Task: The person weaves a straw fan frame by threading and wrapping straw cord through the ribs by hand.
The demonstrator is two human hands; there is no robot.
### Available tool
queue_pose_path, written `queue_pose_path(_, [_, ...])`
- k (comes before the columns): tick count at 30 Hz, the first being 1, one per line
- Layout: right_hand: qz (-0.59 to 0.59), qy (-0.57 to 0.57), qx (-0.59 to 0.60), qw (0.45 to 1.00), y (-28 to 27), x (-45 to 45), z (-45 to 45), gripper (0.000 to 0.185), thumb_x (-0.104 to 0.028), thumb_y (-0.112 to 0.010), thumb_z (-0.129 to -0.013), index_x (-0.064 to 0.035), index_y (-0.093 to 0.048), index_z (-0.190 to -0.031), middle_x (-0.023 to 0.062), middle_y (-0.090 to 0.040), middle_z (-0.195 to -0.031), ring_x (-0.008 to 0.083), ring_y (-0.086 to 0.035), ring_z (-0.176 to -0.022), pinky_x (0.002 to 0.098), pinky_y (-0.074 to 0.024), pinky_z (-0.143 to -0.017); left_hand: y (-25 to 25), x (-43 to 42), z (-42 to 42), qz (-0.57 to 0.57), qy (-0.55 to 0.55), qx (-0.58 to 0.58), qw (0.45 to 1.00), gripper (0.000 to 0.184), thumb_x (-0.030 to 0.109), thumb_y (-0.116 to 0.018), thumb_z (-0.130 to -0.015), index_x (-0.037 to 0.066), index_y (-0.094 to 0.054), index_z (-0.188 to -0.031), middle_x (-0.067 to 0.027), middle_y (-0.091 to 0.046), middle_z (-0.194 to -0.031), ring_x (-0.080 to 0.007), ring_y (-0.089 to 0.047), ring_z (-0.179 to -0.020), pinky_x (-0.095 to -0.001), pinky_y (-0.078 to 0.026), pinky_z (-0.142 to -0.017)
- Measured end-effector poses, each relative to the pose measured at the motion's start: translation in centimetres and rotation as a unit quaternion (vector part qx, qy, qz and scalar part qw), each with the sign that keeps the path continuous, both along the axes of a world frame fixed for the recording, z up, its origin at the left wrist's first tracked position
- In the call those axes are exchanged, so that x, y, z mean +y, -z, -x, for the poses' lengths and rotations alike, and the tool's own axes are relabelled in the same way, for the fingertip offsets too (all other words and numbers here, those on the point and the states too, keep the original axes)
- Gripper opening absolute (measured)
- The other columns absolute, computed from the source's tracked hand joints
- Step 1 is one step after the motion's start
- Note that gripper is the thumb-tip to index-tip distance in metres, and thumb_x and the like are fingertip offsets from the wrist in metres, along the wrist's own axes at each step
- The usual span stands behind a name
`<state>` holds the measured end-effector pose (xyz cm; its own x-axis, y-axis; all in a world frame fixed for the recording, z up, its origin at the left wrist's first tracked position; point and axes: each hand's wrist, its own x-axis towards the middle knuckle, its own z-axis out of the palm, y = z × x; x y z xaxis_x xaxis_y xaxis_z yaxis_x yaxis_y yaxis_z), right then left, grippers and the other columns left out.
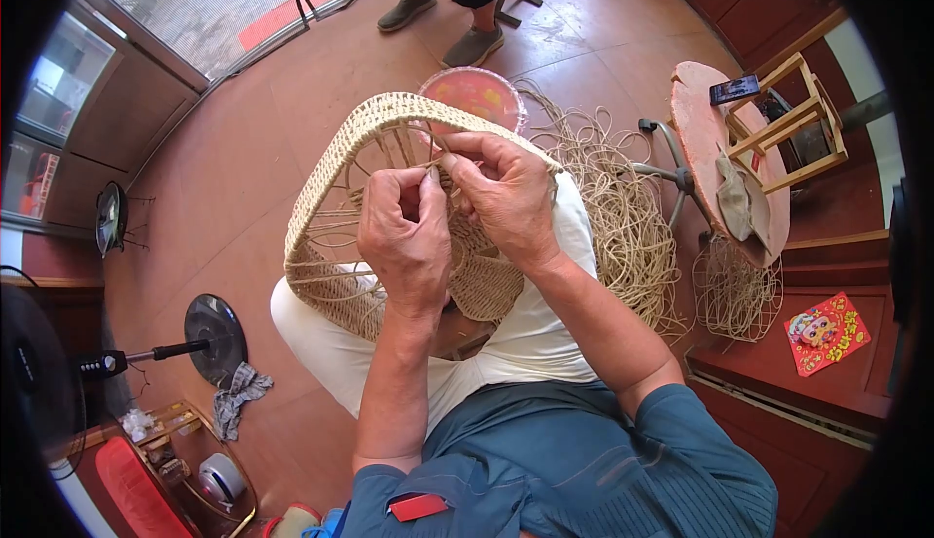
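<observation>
A pale woven basket (321, 173) made of twisted cord rests on my lap, its thick braided rim facing up and its sides partly open between strands. My left hand (407, 232) is over the middle of the opening, thumb and forefinger pinched on a thin cord (434, 154). Close beside it, my right hand (506, 193) pinches the same cord, the fingertips of both hands nearly touching. Part of the basket's inside and its right wall are hidden behind my hands and forearms. A woven flap (486, 288) shows below my right hand.
A big tangle of loose cord (628, 217) lies on the floor to my right. Beyond the basket stands a pink basin (477, 90), near a person's shoes (474, 49). At right a round table (696, 110) bears a phone (735, 89) and a wooden stool (788, 129). A fan (214, 339) is at left.
</observation>
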<state>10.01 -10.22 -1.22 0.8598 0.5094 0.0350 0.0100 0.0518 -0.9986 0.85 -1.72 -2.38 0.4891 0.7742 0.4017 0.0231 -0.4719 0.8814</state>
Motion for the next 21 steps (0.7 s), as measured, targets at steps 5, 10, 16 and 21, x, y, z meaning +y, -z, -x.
queue_pose_path(5, [0.003, 0.008, 0.007, 1.0, 0.0, 0.0, 0.2, 0.024, -0.009, -0.078, -0.105, 0.003, -0.082, -0.125, -0.0031, -0.073, -0.081, -0.0003, -0.063, -0.069, 0.021, -0.0511, -0.061, 0.6, -0.4, 1.6, -0.085, -0.034, 0.028, 0.995, 0.014, 0.001, -0.08, -0.1, 0.004, -0.075, -0.112, -0.0085, -0.071, -0.1, -0.019, -0.072, -0.084, -0.0326, -0.059, -0.074])
queue_pose_path(10, [0.012, 0.007, -0.006, 1.0, 0.3, 0.1, 0.2, 0.024, -0.009, -0.079, -0.105, 0.0022, -0.082, -0.126, -0.006, -0.071, -0.083, -0.0015, -0.059, -0.069, 0.0202, -0.0487, -0.061, 2.5, -1.0, 1.9, -0.303, -0.031, 0.041, 0.952, 0.043, -0.006, -0.076, -0.101, 0.003, -0.074, -0.142, -0.0144, -0.073, -0.117, -0.0304, -0.075, -0.104, -0.0417, -0.062, -0.085])
queue_pose_path(16, [-0.007, 0.002, 0.004, 1.0, 0.3, 0.1, 0.2, 0.024, -0.009, -0.079, -0.106, 0.0025, -0.082, -0.127, -0.0056, -0.073, -0.088, -0.0011, -0.06, -0.073, 0.0196, -0.05, -0.063, 2.1, -1.0, 2.2, -0.341, -0.018, 0.123, 0.932, 0.056, -0.006, -0.072, -0.099, 0.005, -0.07, -0.153, -0.0127, -0.069, -0.125, -0.03, -0.072, -0.112, -0.042, -0.061, -0.092])
queue_pose_path(21, [-0.007, -0.001, 0.001, 1.0, 0.5, 0.1, 0.1, 0.026, -0.009, -0.079, -0.106, 0.0029, -0.081, -0.129, -0.0038, -0.076, -0.092, -0.0007, -0.061, -0.075, 0.0196, -0.0523, -0.065, 2.3, -1.5, 2.5, -0.367, -0.033, 0.162, 0.916, 0.059, -0.001, -0.071, -0.097, 0.006, -0.069, -0.156, -0.011, -0.068, -0.128, -0.03, -0.069, -0.113, -0.042, -0.059, -0.096])
